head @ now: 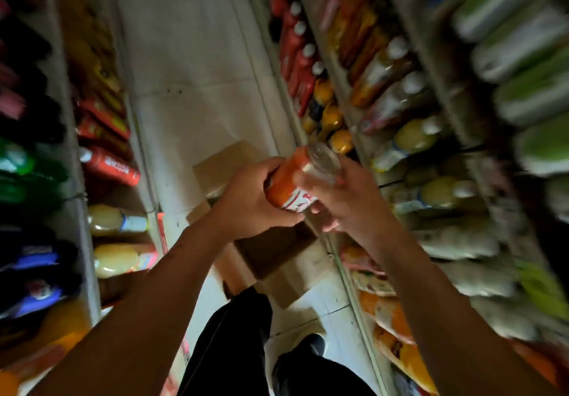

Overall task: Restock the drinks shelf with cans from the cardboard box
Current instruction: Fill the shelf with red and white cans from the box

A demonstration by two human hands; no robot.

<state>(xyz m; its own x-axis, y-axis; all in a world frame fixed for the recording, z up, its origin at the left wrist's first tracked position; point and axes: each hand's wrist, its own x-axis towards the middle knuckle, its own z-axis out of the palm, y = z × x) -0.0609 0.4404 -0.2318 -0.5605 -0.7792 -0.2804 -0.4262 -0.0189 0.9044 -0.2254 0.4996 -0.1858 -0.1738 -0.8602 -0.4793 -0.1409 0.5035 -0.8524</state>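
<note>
Both forearms run up from the bottom of the view and meet over the aisle, where I hold an orange can [291, 180] between two hands. Left hand [252, 198] wraps the lower end of the can, fingers curled round its far side and the thumb across the near side. Right hand [348, 198] takes the upper end, fingers [311, 180] bent over the white band of the label and the thumb tucked under. The can lies tilted, its silver top [323, 157] pointing away from me and to the right, toward the shelving.

Directly below my knuckles sits the cardboard box [277, 254] on the pale tiled floor [197, 57], its flaps open; my hands hide most of what is inside, so I cannot tell how many cans remain. Nearer to me than the box are my dark trouser leg [234, 340] and a dark shoe [311, 345].

Right of my right fingers, the drinks shelf [397, 137] carries rows of bottles with white caps, yellow and pale juices, and small orange-capped bottles just beyond the can's top. Higher and further right, blurred green and silver cans [517, 44] lie in a row. Left of my left hand, well apart, another rack [114, 164] holds red packets, pale juice bottles, and dark and green bottles at the far edge.
</note>
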